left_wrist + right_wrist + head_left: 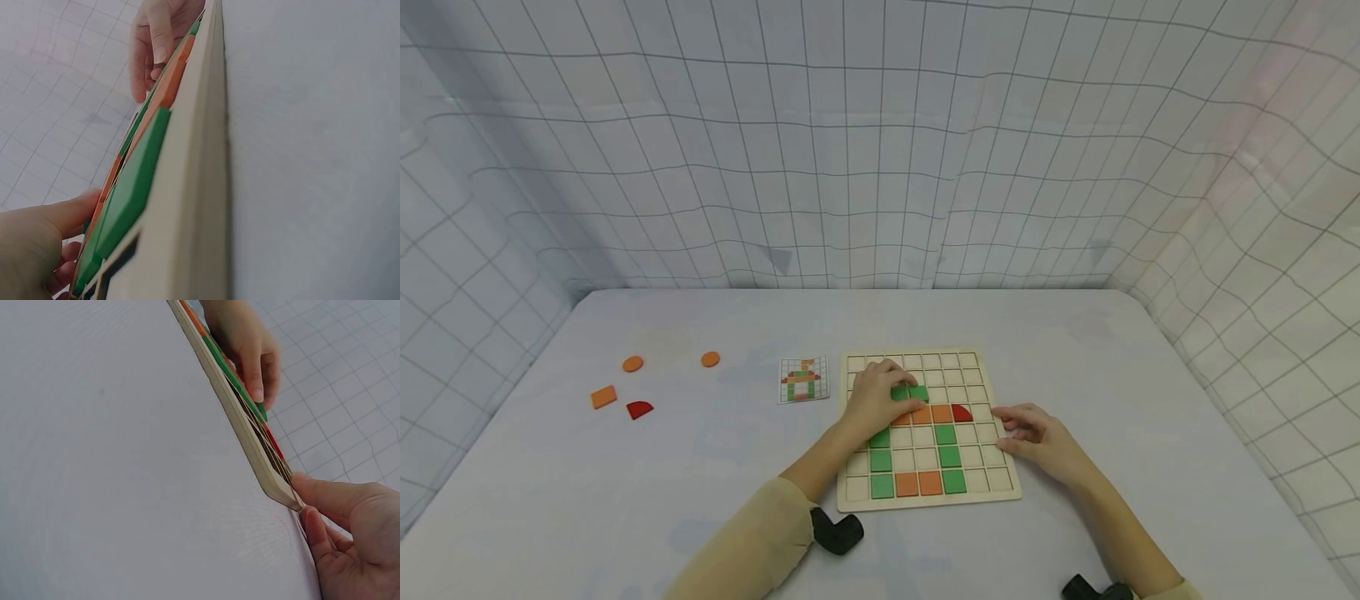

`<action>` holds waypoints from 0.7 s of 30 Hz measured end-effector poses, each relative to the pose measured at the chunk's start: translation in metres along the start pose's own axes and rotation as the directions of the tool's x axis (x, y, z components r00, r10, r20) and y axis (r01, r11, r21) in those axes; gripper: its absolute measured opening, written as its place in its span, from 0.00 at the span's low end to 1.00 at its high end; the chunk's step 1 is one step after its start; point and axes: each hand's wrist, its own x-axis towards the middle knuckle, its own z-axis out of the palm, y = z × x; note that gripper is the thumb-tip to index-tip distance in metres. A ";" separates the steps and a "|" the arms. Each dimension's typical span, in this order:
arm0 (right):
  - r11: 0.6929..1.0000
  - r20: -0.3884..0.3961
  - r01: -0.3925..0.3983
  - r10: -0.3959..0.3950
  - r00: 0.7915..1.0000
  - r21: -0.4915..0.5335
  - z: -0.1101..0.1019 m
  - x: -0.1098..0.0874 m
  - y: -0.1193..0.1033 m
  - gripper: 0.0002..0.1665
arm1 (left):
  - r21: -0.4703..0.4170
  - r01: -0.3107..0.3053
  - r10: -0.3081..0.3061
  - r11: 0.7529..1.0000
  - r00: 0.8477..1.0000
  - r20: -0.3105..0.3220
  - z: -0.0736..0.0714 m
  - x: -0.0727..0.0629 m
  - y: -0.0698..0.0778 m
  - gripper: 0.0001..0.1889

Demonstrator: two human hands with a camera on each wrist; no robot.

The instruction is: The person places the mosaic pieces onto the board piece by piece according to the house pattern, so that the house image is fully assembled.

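In the head view my left hand (874, 398) reaches over a wooden grid board (992, 481). Its thumb and forefinger pinch at a green square tile (899, 392), one of two side by side above a row of orange square tiles (941, 413). The fingers partly cover that row's left end. A red quarter-circle tile (961, 413) lies at its right end. Green tiles (949, 456) form two columns below, with orange tiles (917, 483) between them at the bottom. My right hand (1047, 443) touches the board's right edge with thumb and fingertips, seen close in the right wrist view.
Left of the board lies a pattern card (803, 380) with a coloured grid. Farther left are two orange round tiles (711, 359), an orange square tile (603, 397) and a red quarter-circle tile (640, 409). A grid-patterned curtain (880, 167) surrounds the white table (715, 475).
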 end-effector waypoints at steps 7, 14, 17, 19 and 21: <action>1.000 0.001 -0.014 0.014 1.000 0.005 0.000 0.000 0.000 0.28 | -0.051 0.015 -0.015 0.999 1.000 -0.001 0.001 0.000 -0.001 0.17; 1.000 0.000 -0.019 0.019 1.000 -0.017 0.000 -0.002 -0.007 0.27 | -0.080 0.023 -0.023 0.997 1.000 -0.005 0.001 0.000 -0.002 0.17; 1.000 -0.003 -0.018 0.018 1.000 -0.014 0.000 -0.001 -0.004 0.27 | -0.083 0.024 -0.025 0.996 1.000 -0.003 0.001 0.000 -0.002 0.17; 1.000 -0.006 -0.017 0.017 1.000 -0.009 0.000 0.000 0.000 0.28 | -0.090 0.029 -0.029 0.996 1.000 -0.001 0.000 0.001 -0.001 0.17; 1.000 -0.007 -0.010 0.010 1.000 -0.003 0.001 0.000 0.001 0.28 | -0.107 0.039 -0.039 0.994 0.999 0.002 -0.004 0.001 -0.001 0.17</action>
